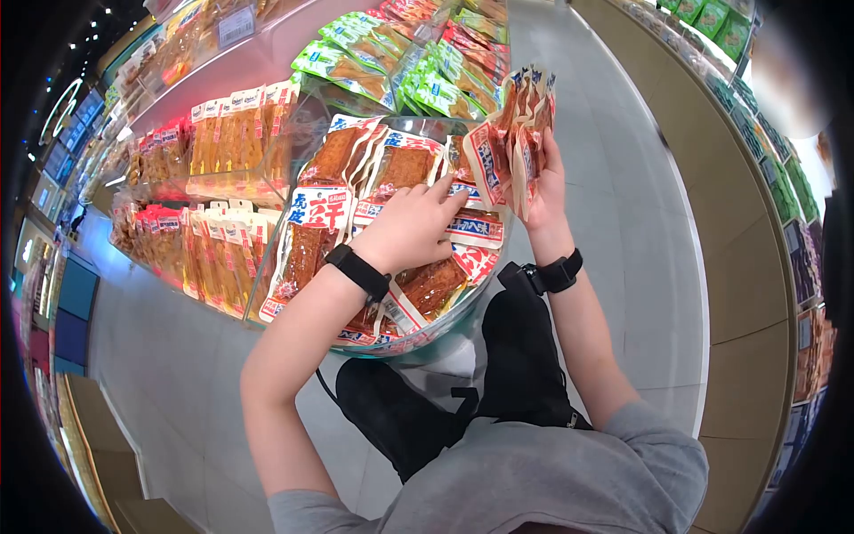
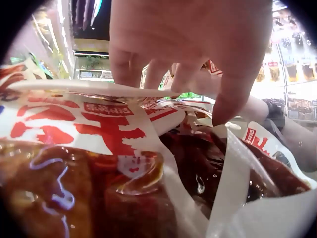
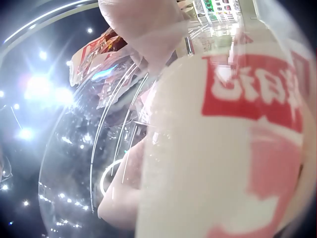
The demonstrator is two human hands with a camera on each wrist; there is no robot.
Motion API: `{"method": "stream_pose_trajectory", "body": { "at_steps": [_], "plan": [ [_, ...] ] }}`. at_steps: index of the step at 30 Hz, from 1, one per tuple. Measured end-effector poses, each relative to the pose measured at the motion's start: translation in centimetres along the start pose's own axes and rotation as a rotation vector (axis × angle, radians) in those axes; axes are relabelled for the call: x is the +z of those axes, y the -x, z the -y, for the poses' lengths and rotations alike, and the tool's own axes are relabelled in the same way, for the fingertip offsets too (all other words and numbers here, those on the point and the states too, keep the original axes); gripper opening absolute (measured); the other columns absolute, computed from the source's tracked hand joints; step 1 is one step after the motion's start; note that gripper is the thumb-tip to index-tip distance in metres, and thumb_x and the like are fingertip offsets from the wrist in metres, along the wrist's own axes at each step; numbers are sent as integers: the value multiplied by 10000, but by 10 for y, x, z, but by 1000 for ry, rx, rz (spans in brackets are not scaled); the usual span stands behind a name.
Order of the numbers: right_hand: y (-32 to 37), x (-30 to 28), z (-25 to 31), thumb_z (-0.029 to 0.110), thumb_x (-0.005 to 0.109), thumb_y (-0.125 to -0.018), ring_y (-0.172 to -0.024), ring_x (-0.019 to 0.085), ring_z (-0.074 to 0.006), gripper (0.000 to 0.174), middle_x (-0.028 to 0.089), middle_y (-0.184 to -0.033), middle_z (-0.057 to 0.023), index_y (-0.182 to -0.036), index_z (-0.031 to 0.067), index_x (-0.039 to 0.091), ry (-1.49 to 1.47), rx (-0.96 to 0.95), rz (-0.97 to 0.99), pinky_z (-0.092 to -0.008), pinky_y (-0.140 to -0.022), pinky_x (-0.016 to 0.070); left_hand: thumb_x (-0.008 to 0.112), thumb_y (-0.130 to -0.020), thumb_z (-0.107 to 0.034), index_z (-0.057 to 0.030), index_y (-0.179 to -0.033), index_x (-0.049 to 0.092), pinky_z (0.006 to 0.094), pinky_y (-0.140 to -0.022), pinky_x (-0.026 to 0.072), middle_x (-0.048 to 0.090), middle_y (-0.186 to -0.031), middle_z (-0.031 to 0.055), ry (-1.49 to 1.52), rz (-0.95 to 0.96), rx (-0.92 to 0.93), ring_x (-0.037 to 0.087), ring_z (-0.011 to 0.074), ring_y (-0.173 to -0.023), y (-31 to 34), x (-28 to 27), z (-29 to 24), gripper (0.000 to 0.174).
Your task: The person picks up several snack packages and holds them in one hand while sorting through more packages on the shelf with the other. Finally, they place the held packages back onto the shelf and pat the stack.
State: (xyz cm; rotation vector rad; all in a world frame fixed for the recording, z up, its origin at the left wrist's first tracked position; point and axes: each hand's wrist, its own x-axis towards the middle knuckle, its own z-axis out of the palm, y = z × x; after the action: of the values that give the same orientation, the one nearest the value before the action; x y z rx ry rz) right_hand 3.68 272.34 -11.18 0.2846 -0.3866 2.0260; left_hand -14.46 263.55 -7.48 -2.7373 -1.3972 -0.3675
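My right hand grips a bunch of snack packs at the right rim of a clear bin. They stand upright, with cream edges and brown contents showing. Over the bin, my left hand reaches across more packs of the same kind, its index finger stretched out toward the held bunch. In the left wrist view, the left hand hangs just above the packs, its thumb tip close to a pack's edge. A cream pack with red print fills much of the right wrist view.
Green snack bags lie in bins behind. Long packs hang in rows on the left display. A shelf unit runs along the right, across a grey aisle floor. My knees are close below the bin.
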Motion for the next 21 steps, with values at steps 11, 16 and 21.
{"method": "stream_pose_trajectory", "body": {
  "at_steps": [11,16,21],
  "plan": [
    [6,-1,1,301,478,-874,-979,562,-261,377,566,-1076,-131,-1153,48,472,-60,15,34,-415,-874,461,565,-759,-129,-25,-998,453,378,-665,481,549,-904,101,37,-183,-60,571,301,-796,-8,7,-5,283],
    [21,24,12,264,474,-876,-961,569,-266,386,551,-1099,-140,-1183,30,447,57,-75,-82,-380,-871,471,486,-785,-64,-19,-859,451,332,-612,492,501,-779,97,-212,-187,-29,571,259,-718,-12,24,-1,94],
    [35,34,29,165,462,-887,-988,557,-292,319,533,-1119,-191,-1152,-12,447,35,118,-79,-443,-849,472,535,-728,-69,42,-1026,500,285,-585,502,558,-749,88,-380,-132,41,602,217,-678,-14,19,-1,320]
  ]
}}
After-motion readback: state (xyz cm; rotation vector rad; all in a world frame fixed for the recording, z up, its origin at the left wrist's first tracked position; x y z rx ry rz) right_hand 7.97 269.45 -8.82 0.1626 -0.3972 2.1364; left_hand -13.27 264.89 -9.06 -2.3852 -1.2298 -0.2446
